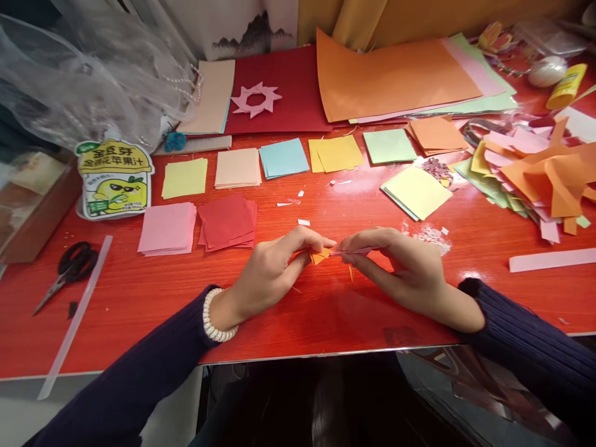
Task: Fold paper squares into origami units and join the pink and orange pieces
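My left hand pinches a small folded orange paper piece between thumb and fingers, just above the red table. Close beside it, my right hand is closed on a folded pink paper piece, seen almost edge-on. The orange and pink papers meet between my fingertips; whether they are joined I cannot tell. An orange tip shows below my right fingers. Behind my left hand lies a stack of red paper squares, and left of it a stack of pink squares.
Paper squares in yellow, peach, blue and other colours line the table. A pink paper star ring lies at the back. Scissors and a ruler lie left; paper scraps pile up right.
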{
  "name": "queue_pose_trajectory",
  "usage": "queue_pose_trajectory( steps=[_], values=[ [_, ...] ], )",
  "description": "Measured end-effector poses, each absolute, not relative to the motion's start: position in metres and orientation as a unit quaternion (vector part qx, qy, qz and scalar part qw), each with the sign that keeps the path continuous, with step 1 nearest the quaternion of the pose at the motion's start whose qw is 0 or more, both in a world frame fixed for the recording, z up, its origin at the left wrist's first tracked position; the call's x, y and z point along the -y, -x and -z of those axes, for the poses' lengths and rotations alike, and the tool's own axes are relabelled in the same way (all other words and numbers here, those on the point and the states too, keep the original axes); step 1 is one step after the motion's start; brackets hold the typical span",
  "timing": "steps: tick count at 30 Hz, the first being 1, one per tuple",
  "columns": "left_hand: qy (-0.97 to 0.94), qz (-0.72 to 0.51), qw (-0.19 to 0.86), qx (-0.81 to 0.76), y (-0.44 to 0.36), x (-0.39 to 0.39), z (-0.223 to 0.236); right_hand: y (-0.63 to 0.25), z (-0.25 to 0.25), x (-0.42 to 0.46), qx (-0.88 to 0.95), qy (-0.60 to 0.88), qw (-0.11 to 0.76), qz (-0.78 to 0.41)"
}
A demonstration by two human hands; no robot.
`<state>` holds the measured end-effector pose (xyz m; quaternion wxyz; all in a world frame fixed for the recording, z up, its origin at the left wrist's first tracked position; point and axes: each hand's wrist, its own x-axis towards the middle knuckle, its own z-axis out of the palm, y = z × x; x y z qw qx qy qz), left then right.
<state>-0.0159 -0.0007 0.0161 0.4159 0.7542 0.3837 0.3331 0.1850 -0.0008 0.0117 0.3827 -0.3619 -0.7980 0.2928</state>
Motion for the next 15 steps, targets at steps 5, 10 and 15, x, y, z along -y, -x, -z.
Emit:
queue_pose_trajectory(
  steps=[5,10,15],
  values=[
    [-0.785,-0.325,0.372,-0.374,0.0167,0.0001,-0.016,-0.1859,-0.0133,-0.0001,0.834,0.346,0.376,-0.208],
    [-0.826,-0.306,0.306,-0.361,0.0191,0.0002,-0.0145,-0.1863,-0.0149,0.0001,0.835,0.366,0.369,-0.179],
    [-0.846,-0.3,0.273,-0.345,0.021,0.0,-0.0126,-0.1859,-0.0144,-0.0024,0.787,0.422,0.362,-0.265]
  ],
)
